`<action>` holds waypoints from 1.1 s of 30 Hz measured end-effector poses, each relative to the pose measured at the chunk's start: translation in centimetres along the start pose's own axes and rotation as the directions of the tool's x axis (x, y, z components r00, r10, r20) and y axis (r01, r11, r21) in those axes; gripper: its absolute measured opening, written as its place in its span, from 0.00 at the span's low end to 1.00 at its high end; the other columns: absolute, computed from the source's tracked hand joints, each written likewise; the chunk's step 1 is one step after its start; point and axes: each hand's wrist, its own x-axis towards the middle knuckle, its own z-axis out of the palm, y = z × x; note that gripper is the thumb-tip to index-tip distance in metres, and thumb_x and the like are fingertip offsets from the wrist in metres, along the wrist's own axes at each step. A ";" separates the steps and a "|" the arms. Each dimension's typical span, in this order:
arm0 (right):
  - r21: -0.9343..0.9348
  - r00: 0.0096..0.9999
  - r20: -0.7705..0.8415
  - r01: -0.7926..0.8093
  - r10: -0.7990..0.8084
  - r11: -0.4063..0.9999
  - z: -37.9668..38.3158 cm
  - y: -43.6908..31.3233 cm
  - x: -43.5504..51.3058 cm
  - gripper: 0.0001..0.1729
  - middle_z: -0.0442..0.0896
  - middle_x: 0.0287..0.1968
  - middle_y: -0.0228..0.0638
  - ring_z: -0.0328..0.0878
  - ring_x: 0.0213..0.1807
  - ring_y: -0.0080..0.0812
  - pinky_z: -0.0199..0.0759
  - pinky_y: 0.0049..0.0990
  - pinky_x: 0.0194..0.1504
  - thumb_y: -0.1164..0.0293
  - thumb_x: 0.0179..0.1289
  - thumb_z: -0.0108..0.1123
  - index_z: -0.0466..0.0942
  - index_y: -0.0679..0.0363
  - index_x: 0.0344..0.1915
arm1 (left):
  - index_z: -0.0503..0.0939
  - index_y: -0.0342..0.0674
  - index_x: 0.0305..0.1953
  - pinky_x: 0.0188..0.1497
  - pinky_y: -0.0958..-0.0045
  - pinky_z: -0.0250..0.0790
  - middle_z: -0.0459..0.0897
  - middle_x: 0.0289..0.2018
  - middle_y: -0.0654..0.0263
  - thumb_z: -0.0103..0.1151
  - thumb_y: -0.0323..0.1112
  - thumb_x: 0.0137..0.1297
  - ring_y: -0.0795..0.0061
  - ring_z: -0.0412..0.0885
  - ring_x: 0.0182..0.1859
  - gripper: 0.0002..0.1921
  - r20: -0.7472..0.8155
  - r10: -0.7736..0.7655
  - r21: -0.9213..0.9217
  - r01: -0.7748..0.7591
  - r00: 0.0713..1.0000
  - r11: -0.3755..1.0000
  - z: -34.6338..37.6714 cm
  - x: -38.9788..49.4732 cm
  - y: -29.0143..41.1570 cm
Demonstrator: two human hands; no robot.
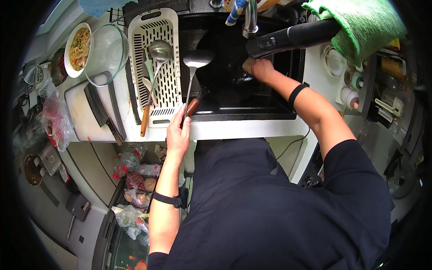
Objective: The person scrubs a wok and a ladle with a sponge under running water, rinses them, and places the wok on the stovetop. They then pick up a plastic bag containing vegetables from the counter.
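My left hand (179, 130) is closed around the lower end of a metal wok turner (198, 59). A brown wooden handle (193, 107), apparently the wok's, lies against the same fingers; its far end is hard to make out. A dark wok (222, 67) sits in the black sink (236, 116). Inside it, my right hand (264, 70) grips a tan scrubber (249, 65), pressed near the wok's right side. Left of the turner, a metal ladle (161, 52) with a wooden handle lies on the cream slotted drain basket (172, 20), beside a green utensil (149, 69).
The metal faucet (250, 20) and a black cylindrical object (290, 38) under a green towel (364, 27) reach over the sink. A cleaver (96, 104) lies on the cutting board (76, 111). Behind it stand a glass bowl (109, 50) and a white bowl of noodles (79, 49).
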 end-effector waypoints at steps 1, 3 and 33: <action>-0.051 0.997 0.069 0.044 -0.041 0.998 0.4 -0.7 -0.2 0.19 0.91 0.59 0.38 0.90 0.61 0.41 0.86 0.42 0.55 0.61 0.65 0.71 0.91 0.49 0.55 | 0.75 0.34 0.76 0.47 0.76 0.76 0.86 0.47 0.66 0.60 0.29 0.80 0.81 0.80 0.39 0.26 0.015 -0.051 0.001 0.051 0.999 0.999 0.0 -0.1 0.1; 0.439 0.961 0.086 0.199 -0.262 0.876 1.2 -3.3 -0.3 0.19 0.89 0.54 0.47 0.88 0.56 0.55 0.85 0.49 0.54 0.62 0.65 0.67 0.90 0.56 0.52 | 0.76 0.33 0.75 0.49 0.76 0.76 0.87 0.48 0.65 0.60 0.29 0.80 0.79 0.81 0.42 0.26 0.013 -0.035 0.033 0.034 0.999 0.999 0.2 0.0 0.1; 0.654 0.860 -0.276 -0.160 0.430 0.740 -1.9 -0.9 3.6 0.22 0.92 0.54 0.49 0.90 0.56 0.54 0.85 0.48 0.55 0.62 0.68 0.65 0.87 0.57 0.59 | 0.77 0.34 0.74 0.71 0.65 0.73 0.86 0.66 0.46 0.60 0.30 0.80 0.59 0.86 0.67 0.25 0.052 -0.198 -0.059 0.201 0.979 0.978 -0.2 0.2 2.2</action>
